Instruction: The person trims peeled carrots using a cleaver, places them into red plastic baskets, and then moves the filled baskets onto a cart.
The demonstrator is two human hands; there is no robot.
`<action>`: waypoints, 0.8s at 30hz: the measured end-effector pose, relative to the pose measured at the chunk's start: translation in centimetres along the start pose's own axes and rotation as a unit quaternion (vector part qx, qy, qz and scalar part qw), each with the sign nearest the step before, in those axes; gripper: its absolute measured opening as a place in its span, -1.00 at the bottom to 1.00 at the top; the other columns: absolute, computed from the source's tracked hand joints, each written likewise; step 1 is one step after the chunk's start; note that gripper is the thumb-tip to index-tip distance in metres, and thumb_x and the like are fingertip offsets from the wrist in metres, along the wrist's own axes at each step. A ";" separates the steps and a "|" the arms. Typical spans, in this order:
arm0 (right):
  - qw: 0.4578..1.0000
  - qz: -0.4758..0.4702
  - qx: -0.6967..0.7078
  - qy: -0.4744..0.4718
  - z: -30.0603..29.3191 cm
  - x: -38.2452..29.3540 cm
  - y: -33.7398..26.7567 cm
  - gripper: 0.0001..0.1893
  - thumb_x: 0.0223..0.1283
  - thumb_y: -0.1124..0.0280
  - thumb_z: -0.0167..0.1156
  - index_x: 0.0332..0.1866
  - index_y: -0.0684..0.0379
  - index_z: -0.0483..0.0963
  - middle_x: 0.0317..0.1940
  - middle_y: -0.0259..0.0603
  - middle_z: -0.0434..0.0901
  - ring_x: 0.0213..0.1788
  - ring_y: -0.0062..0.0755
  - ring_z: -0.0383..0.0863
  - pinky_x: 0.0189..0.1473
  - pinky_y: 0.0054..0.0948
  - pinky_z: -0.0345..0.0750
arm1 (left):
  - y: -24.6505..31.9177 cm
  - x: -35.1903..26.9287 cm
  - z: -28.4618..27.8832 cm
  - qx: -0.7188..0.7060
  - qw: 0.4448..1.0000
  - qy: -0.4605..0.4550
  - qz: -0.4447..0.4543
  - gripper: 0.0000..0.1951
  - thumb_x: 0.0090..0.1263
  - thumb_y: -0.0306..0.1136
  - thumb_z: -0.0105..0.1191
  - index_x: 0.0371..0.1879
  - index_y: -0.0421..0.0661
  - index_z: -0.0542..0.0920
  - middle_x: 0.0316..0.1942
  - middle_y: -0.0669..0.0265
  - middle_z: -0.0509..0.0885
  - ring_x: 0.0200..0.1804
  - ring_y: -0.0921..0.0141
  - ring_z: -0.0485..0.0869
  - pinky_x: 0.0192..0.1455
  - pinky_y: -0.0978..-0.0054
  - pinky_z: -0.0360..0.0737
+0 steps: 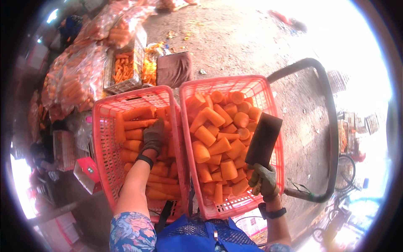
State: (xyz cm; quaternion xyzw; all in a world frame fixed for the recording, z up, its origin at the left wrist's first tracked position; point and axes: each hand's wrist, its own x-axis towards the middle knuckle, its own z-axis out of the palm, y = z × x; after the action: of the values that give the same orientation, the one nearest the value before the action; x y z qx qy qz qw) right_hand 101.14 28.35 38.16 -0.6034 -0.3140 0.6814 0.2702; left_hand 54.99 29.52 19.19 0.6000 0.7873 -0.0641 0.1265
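Observation:
My left hand [155, 134], in a dark glove, reaches into the left red plastic basket [100, 138]. It touches the long peeled carrots [138, 123] there; its fingertips are partly hidden, so I cannot tell if they grip one. My right hand [265, 180], in a grey-green glove, is closed around the handle of a cleaver [263, 138]. The broad dark blade points away from me over the right side of the other red plastic basket [227, 78]. Thick cut carrot pieces [222, 146] fill much of that basket.
A curved metal bar [330, 126] arches beyond the right basket. At the back left are clear bags of carrots [78, 78], a crate of carrots [123, 67] and a brown cloth-covered block [174, 69]. A red-and-white box [88, 173] lies left of the baskets.

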 end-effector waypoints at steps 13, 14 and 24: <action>0.998 -0.027 -0.046 0.025 0.2 -1.4 0.5 -0.67 0.48 0.25 0.36 0.02 0.36 0.74 -0.57 -0.16 0.68 -0.64 -0.42 0.60 -0.58 -0.39 0.47 | -0.4 -10.5 -16.2 -0.784 0.606 -0.067 -0.117 -0.56 0.58 -0.15 0.41 0.28 -0.17 0.75 -0.20 0.29 0.81 -0.22 0.43 0.79 -0.18 0.40 0.73; 0.998 -0.038 -0.038 0.018 1.2 -1.5 -0.1 -0.67 0.49 0.24 0.36 0.02 0.34 0.75 -0.58 -0.16 0.67 -0.65 -0.44 0.58 -0.58 -0.40 0.44 | 1.3 -11.9 -19.6 -0.808 0.574 -0.068 -0.117 -0.58 0.60 -0.15 0.39 0.26 -0.17 0.75 -0.20 0.31 0.80 -0.24 0.45 0.77 -0.19 0.44 0.72; 0.963 -0.222 -0.156 0.005 5.4 -3.5 -6.3 -0.73 0.60 0.21 0.38 -0.03 0.25 0.76 -0.49 -0.38 0.65 -0.47 -0.61 0.60 -0.41 -0.43 0.51 | 11.4 -7.8 -20.8 -0.644 0.697 -0.314 0.027 -0.64 0.59 -0.10 0.36 0.08 -0.16 0.77 -0.27 0.35 0.76 -0.42 0.47 0.75 -0.35 0.53 0.67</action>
State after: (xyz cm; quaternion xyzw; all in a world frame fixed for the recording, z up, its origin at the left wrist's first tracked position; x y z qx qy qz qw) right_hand 96.14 29.33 45.55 -0.5567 -0.5412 0.5440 0.3184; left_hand 65.37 30.65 41.90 0.3381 0.5346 0.2769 0.7234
